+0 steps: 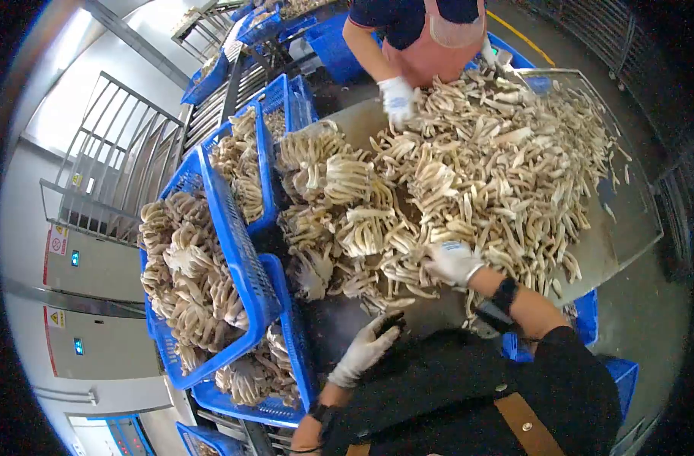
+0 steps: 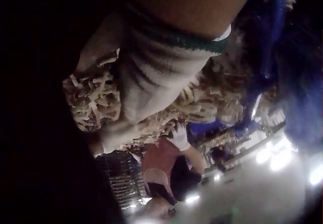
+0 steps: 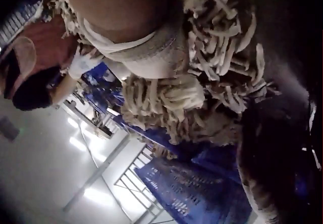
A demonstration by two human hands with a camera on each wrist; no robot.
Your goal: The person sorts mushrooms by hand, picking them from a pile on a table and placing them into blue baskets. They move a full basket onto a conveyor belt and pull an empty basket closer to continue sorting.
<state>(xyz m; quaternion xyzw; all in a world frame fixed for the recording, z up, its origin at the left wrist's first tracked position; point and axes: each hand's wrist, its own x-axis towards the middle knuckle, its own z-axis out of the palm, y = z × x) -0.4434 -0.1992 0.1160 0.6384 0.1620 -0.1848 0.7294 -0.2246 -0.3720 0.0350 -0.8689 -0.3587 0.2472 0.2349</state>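
Pale, finger-shaped mushrooms (image 1: 499, 190) lie heaped over a metal table, with larger clumps (image 1: 350, 178) at its left side. My white-gloved right hand (image 1: 455, 264) touches the near edge of the heap, its fingertips among the mushrooms; whether they pinch one is hidden. In the right wrist view that glove (image 3: 156, 57) is above a clump (image 3: 161, 95). My left hand (image 1: 364, 351), also gloved, is low over the table's dark near edge, fingers loosely extended, with dark patches at the fingertips. The left wrist view shows its glove (image 2: 156, 72), fingers not clearly visible.
Blue baskets of mushroom clumps stand at the left, one (image 1: 240, 251) tilted over another (image 1: 290, 342). Across the table a person in a pink apron (image 1: 438, 49) reaches a gloved hand (image 1: 398, 100) to the heap. Roller rails (image 1: 210, 110) run behind the baskets.
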